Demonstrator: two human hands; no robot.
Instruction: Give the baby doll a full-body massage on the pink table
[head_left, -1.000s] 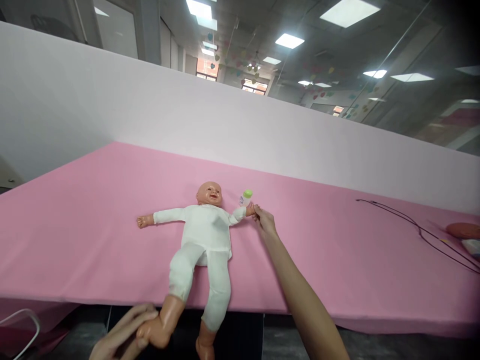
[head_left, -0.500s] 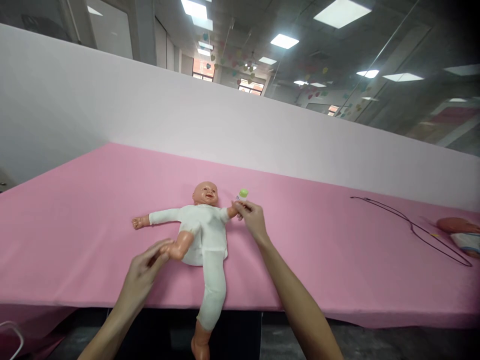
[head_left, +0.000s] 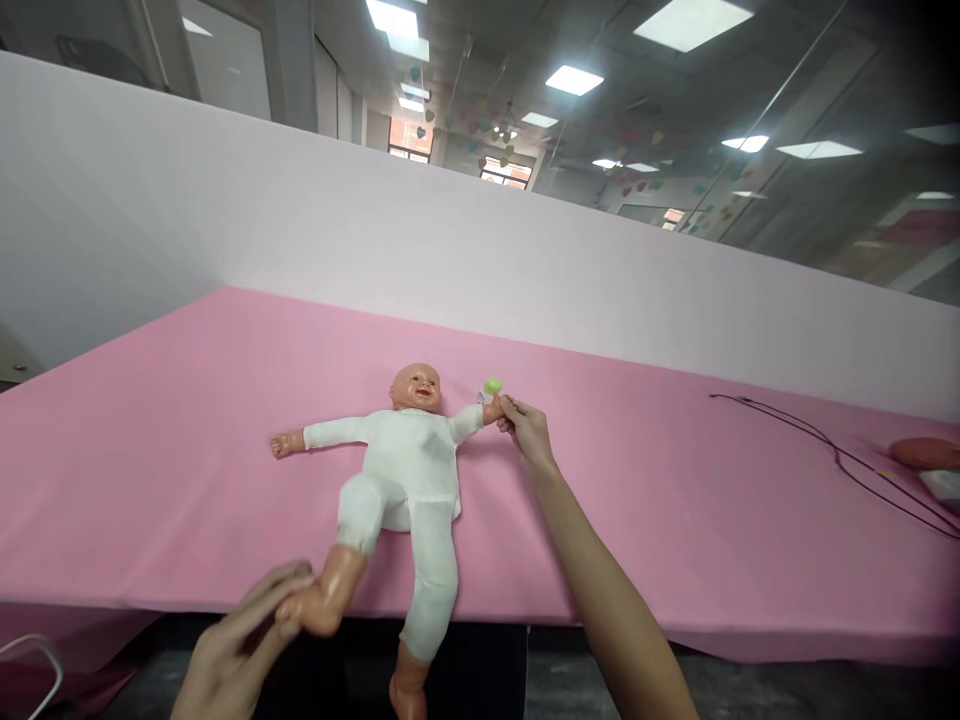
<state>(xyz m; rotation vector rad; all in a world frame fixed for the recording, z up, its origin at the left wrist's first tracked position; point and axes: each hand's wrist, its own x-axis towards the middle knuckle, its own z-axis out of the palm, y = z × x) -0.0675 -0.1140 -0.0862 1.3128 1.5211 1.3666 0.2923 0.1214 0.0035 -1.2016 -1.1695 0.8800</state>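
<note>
Doll's foot point(head_left: 319, 600) — apparently in left grip point(head_left: 236, 635)

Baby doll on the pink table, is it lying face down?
No, the baby doll lies on its back, face up.

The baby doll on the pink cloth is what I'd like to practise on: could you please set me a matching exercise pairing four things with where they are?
Things:
1. left hand
2. right hand
3. small bottle with green cap
4. black cord

Places:
A. lying on the pink cloth, right of the doll
B. at the doll's outstretched hand
C. beside the doll's head
D. at the doll's raised foot

Pairs: 1-D, 2-B, 3-C, 4-A
</note>
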